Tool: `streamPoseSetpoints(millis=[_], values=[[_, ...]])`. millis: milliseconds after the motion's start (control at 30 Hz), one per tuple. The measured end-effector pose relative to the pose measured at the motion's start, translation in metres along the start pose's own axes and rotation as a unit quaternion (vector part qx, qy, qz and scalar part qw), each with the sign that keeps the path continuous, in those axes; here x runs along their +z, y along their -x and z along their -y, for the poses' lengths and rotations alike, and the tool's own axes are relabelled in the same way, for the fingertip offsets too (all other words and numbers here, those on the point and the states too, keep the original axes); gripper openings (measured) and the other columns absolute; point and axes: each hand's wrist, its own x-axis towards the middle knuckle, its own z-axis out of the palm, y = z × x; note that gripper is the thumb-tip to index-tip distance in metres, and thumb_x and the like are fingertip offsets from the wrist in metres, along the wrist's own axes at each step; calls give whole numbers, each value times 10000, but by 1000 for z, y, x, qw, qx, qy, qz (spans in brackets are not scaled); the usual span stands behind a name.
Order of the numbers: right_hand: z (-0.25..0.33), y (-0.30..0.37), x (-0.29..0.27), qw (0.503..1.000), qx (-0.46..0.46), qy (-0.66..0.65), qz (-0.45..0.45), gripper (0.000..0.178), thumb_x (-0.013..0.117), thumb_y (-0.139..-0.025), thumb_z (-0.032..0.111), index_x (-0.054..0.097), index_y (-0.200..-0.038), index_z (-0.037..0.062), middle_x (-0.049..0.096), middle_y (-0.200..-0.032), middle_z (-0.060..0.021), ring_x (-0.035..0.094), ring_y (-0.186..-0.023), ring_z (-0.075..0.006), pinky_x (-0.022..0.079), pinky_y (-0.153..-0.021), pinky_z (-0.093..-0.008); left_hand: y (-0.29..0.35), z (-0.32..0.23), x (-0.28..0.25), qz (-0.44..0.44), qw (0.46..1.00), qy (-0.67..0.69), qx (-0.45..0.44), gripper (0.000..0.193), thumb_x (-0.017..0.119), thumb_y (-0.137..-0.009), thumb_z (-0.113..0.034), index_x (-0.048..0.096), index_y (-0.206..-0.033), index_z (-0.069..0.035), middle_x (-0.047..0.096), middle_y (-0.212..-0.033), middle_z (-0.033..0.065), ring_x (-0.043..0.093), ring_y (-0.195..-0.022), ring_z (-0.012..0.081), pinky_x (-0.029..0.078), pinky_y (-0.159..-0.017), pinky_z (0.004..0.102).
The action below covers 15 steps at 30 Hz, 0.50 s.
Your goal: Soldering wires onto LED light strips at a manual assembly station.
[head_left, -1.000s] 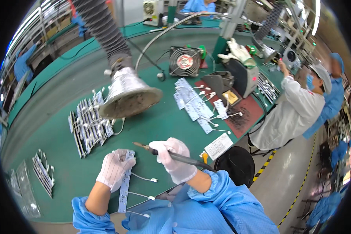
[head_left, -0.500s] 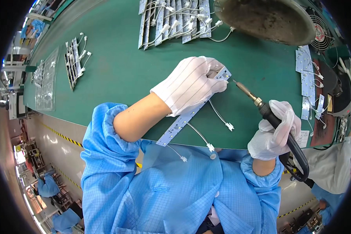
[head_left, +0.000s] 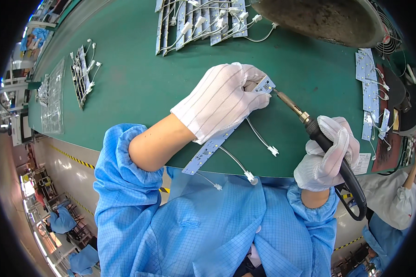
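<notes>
My left hand point(head_left: 226, 97), in a white striped glove, is closed around a long pale LED circuit board point(head_left: 203, 154) that slants from the mat's front edge up toward the middle. White wires with plug connectors point(head_left: 249, 176) hang off the board's right side. My right hand point(head_left: 328, 154), gloved too, grips a black-handled soldering iron point(head_left: 327, 143). The iron's thin tip meets the board's upper right end, just beyond my left fingertips; whether it presses on the board is too small to tell.
Wired LED boards lie in a pile point(head_left: 203, 23) at the back, another bundle point(head_left: 82, 76) at left, and more boards point(head_left: 370, 87) at right. A clear plastic tray point(head_left: 53, 101) stands far left. A large dark hood point(head_left: 319, 21) overhangs the back right, beside a fan point(head_left: 389, 34).
The soldering iron's tip has moved slightly left, closing the gap to the board's end. My left hand keeps its hold on the board. The whole view has shifted a little.
</notes>
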Motion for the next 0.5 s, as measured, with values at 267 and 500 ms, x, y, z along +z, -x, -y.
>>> streamPoseSetpoints(millis=[267,500], values=[[-1,-1,1,1000,-23,13,-3,286,383,-966,147,509,-1142,-40,649,-886,-232,581,-704,-248,502,-599,-325,-1,-3,-2,11,999,11,-40,381,702,-809,-294,667,-1036,9,659,-821,159,599,-674,266,491,-668,348],[-7,-4,-7,996,-52,12,67,278,445,-970,99,459,-1224,-16,645,-932,-219,572,-701,-232,504,-593,-311,0,-3,0,9,998,16,-58,387,707,-805,-286,665,-1045,14,657,-819,155,590,-662,244,492,-658,337]])
